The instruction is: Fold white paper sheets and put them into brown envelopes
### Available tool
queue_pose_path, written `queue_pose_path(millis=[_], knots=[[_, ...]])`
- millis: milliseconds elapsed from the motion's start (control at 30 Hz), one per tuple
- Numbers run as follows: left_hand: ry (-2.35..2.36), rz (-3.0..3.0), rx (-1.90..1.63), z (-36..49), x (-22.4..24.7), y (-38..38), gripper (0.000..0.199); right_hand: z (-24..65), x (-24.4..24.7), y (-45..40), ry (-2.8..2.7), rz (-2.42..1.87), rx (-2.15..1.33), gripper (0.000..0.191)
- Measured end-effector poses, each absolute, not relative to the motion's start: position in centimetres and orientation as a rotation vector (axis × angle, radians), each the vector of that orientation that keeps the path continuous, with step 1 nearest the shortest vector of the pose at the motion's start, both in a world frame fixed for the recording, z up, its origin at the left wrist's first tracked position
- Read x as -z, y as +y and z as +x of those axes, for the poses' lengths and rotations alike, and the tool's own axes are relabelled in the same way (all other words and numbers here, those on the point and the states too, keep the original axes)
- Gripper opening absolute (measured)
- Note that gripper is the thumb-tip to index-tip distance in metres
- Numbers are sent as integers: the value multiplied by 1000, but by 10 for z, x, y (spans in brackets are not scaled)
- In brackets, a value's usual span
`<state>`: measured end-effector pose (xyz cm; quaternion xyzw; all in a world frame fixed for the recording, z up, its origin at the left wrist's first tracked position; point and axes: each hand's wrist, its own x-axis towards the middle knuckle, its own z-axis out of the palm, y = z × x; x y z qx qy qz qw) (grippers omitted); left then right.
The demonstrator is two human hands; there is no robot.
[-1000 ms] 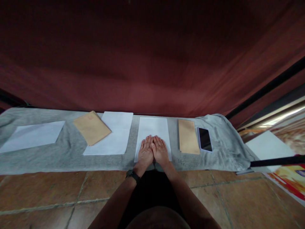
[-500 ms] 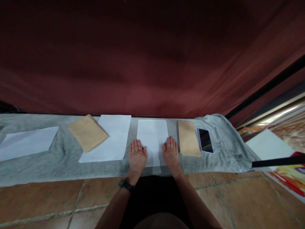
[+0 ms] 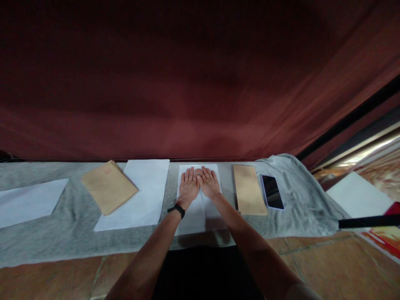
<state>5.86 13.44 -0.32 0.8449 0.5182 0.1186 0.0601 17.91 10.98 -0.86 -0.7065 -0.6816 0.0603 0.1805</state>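
White sheet [image 3: 193,214]: lies flat on the grey cloth [image 3: 76,233], its short near edge toward the person, a faint crease running down its length. Nearest, before the sheet: the person's dark clothing [image 3: 206,275], with brown floor tiles [image 3: 46,279] and pale joints showing to either side of it.

Left hand [image 3: 189,186] and right hand [image 3: 208,183] both rest on the far half of the sheet, palms down, fingers stretched out, thumbs meeting near its middle line. Neither grips anything. Black wristband [image 3: 177,210] on the left wrist, by the sheet's left edge. Forearm shadows fall across the near half.

Right of the sheet: a brown envelope [image 3: 249,189] (one or several, cannot tell), roughly parallel to it; past that, a dark-screened phone [image 3: 273,192] with a pale rim. Left of the sheet: larger white paper [image 3: 148,187], with brown envelopes [image 3: 108,187] lying askew over its left part; farther left, another white paper [image 3: 31,202], cut off by the frame.

Cloth spreads beneath all of these, fairly smooth around the sheet, rumpled well to its right. Beyond the sheet's far edge rises a dark red curtain [image 3: 187,108], dim toward the top. Far right of the sheet: a black bar [image 3: 368,222], a pale panel [image 3: 359,193] behind it, and a red-and-yellow print [image 3: 387,241].
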Motion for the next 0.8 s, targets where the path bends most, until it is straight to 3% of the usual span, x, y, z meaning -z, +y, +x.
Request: queue_pose_path(millis=[467, 800], knots=[[1860, 2425, -477, 39, 16, 149, 66, 212, 30, 114, -1698, -2173, 186, 58], [1934, 2312, -548, 21, 4, 124, 60, 208, 14, 98, -1542, -2193, 120, 57]])
